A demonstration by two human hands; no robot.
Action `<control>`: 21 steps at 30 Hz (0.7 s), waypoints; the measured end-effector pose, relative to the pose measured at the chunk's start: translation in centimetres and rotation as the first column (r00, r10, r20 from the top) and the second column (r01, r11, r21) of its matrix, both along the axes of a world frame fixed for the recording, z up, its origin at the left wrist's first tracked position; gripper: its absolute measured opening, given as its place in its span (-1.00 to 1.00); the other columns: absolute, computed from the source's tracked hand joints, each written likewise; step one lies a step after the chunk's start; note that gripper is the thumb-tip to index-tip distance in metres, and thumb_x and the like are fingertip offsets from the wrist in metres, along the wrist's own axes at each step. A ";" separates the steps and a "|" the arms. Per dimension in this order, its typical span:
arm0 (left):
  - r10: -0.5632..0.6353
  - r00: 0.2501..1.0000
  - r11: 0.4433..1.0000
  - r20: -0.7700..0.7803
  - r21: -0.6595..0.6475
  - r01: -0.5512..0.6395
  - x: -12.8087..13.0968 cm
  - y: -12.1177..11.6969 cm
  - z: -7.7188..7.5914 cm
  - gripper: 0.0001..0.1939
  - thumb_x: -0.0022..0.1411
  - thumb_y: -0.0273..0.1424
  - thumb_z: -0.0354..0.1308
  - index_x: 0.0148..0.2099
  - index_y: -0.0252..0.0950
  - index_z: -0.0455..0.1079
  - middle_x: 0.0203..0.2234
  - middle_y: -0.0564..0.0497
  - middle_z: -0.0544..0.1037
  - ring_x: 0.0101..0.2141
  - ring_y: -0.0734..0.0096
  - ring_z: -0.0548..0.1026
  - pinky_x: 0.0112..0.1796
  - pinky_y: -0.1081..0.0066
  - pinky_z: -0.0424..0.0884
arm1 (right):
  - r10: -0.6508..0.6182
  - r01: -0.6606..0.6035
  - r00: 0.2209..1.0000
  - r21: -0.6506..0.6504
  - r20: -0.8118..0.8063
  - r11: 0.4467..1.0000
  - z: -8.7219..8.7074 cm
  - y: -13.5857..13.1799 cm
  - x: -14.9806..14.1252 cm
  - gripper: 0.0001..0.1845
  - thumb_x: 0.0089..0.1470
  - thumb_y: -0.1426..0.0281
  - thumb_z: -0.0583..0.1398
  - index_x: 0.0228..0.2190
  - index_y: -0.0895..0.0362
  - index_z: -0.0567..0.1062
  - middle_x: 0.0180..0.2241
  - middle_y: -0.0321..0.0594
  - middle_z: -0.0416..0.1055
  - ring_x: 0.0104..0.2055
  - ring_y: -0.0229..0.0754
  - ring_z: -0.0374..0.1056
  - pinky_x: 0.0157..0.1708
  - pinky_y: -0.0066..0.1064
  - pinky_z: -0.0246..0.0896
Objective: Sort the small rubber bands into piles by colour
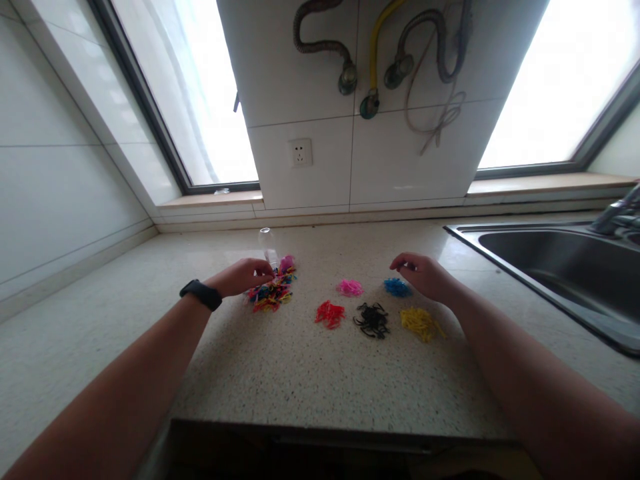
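Observation:
My left hand, a dark band on its wrist, is over a pile of mixed-colour rubber bands. Its fingers are pinched together at the pile's upper edge; what lies between them is too small to see clearly. Just above the blue rubber bands hovers my right hand, fingers curved and slightly apart, with nothing visible in them. Separate small heaps lie between and below my hands: pink rubber bands, red rubber bands, black rubber bands and yellow rubber bands.
A clear plastic container is behind the mixed pile, with a pink piece beside it. The speckled countertop ends at a front edge. At the right is a steel sink with a faucet. A tiled wall carries a socket and hoses.

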State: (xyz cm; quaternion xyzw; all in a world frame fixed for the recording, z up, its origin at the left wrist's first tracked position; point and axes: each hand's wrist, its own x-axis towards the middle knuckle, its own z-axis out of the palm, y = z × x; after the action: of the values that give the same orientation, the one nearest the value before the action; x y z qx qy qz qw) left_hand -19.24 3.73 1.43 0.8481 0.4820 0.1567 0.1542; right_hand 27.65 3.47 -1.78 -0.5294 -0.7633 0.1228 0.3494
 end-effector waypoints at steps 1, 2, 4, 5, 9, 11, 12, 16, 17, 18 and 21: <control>-0.002 1.000 1.000 0.018 -0.006 0.002 0.0 0.0 0.0 -0.65 0.24 -0.09 0.12 -0.15 -0.22 0.56 -0.37 0.01 0.60 -0.37 0.39 0.49 -0.32 0.41 0.36 | 0.001 -0.001 1.000 -0.002 0.001 1.000 0.0 0.0 0.0 -0.74 0.03 0.34 0.08 -0.36 0.11 0.56 -0.60 -0.31 0.31 -0.58 -0.26 0.13 -0.52 -0.40 0.02; -0.005 0.999 1.000 0.036 -0.015 0.006 -0.1 0.0 -0.1 -0.65 0.25 -0.10 0.12 -0.14 -0.22 0.55 -0.36 0.01 0.60 -0.36 0.38 0.50 -0.31 0.41 0.37 | 0.001 -0.001 1.000 -0.004 0.002 1.000 0.0 0.0 0.0 -0.74 0.02 0.34 0.08 -0.36 0.11 0.56 -0.60 -0.31 0.31 -0.58 -0.26 0.13 -0.52 -0.40 0.02; -0.005 0.998 0.999 0.066 -0.044 0.008 0.0 0.0 -0.1 -0.66 0.25 -0.10 0.13 -0.14 -0.23 0.55 -0.34 0.01 0.61 -0.34 0.37 0.51 -0.30 0.40 0.39 | 0.002 -0.002 1.000 -0.015 0.005 1.000 0.0 0.1 0.0 -0.74 0.02 0.35 0.08 -0.36 0.11 0.56 -0.61 -0.31 0.30 -0.58 -0.26 0.13 -0.53 -0.40 0.02; -0.002 0.997 0.998 0.081 -0.062 0.007 0.0 0.0 -0.1 -0.66 0.24 -0.11 0.14 -0.13 -0.23 0.54 -0.33 0.00 0.62 -0.34 0.37 0.52 -0.29 0.39 0.40 | 0.003 -0.003 1.000 -0.021 0.006 1.000 0.0 0.1 0.0 -0.74 0.03 0.35 0.08 -0.35 0.11 0.56 -0.61 -0.31 0.30 -0.58 -0.26 0.13 -0.53 -0.40 0.02; 0.003 0.989 0.992 0.151 -0.127 0.017 0.4 -0.2 0.1 -0.70 0.25 -0.15 0.17 -0.11 -0.22 0.54 -0.26 -0.01 0.64 -0.27 0.35 0.55 -0.22 0.35 0.44 | -0.006 0.007 1.000 -0.021 0.011 1.000 -0.2 0.2 0.1 -0.74 0.03 0.34 0.09 -0.34 0.11 0.56 -0.60 -0.31 0.33 -0.57 -0.25 0.15 -0.51 -0.39 0.04; -0.002 0.981 0.991 0.193 -0.128 0.027 0.9 -0.4 0.2 -0.71 0.24 -0.16 0.20 -0.10 -0.22 0.54 -0.23 -0.02 0.64 -0.25 0.34 0.55 -0.18 0.32 0.45 | -0.007 0.007 1.000 -0.017 0.013 1.000 -0.3 0.2 0.1 -0.74 0.02 0.35 0.09 -0.34 0.10 0.57 -0.59 -0.31 0.33 -0.57 -0.25 0.16 -0.50 -0.39 0.04; -0.005 0.976 0.991 0.216 -0.127 0.034 1.2 -0.4 0.3 -0.71 0.23 -0.16 0.21 -0.11 -0.22 0.54 -0.23 -0.02 0.65 -0.24 0.33 0.55 -0.16 0.31 0.45 | -0.004 0.004 1.000 -0.017 0.011 1.000 -0.2 0.2 0.1 -0.74 0.02 0.35 0.09 -0.34 0.10 0.56 -0.59 -0.32 0.33 -0.57 -0.26 0.15 -0.50 -0.39 0.04; -0.006 0.933 0.984 0.360 -0.162 0.069 3.0 -0.9 0.7 -0.72 0.20 -0.19 0.26 -0.13 -0.26 0.54 -0.25 -0.04 0.64 -0.26 0.34 0.54 -0.18 0.29 0.46 | 0.008 -0.008 1.000 -0.012 0.001 1.000 -0.1 0.1 -0.1 -0.75 0.02 0.37 0.08 -0.36 0.12 0.56 -0.61 -0.32 0.30 -0.56 -0.25 0.14 -0.51 -0.40 0.03; 0.001 0.912 0.980 0.411 -0.182 0.081 3.6 -1.2 0.9 -0.72 0.20 -0.21 0.26 -0.13 -0.27 0.53 -0.25 -0.05 0.64 -0.28 0.36 0.54 -0.21 0.31 0.46 | 0.010 -0.010 1.000 -0.008 0.003 1.000 0.0 0.1 -0.1 -0.75 0.01 0.37 0.09 -0.36 0.12 0.56 -0.60 -0.31 0.30 -0.56 -0.25 0.15 -0.50 -0.40 0.03; 0.017 0.884 0.975 0.468 -0.203 0.089 4.3 -1.5 1.0 -0.72 0.20 -0.22 0.26 -0.12 -0.28 0.53 -0.26 -0.05 0.63 -0.31 0.39 0.52 -0.25 0.34 0.46 | 0.016 -0.016 1.000 -0.003 0.007 1.000 0.0 0.0 -0.2 -0.75 0.01 0.38 0.09 -0.36 0.12 0.56 -0.60 -0.31 0.31 -0.56 -0.25 0.15 -0.50 -0.40 0.04; 0.102 0.771 0.952 0.629 -0.285 0.107 6.9 -2.9 1.3 -0.73 0.21 -0.24 0.26 -0.11 -0.31 0.52 -0.28 -0.08 0.62 -0.41 0.48 0.47 -0.39 0.44 0.40 | 0.047 -0.047 0.999 0.026 0.013 0.999 0.1 -0.2 -0.4 -0.76 0.02 0.40 0.09 -0.36 0.13 0.56 -0.56 -0.28 0.35 -0.54 -0.26 0.16 -0.48 -0.41 0.04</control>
State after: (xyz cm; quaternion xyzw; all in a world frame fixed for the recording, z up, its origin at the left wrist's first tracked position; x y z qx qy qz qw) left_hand -12.38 0.78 2.69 0.7110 0.4183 0.3581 0.4374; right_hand 27.22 3.31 -1.66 -0.5074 -0.7793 0.1174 0.3484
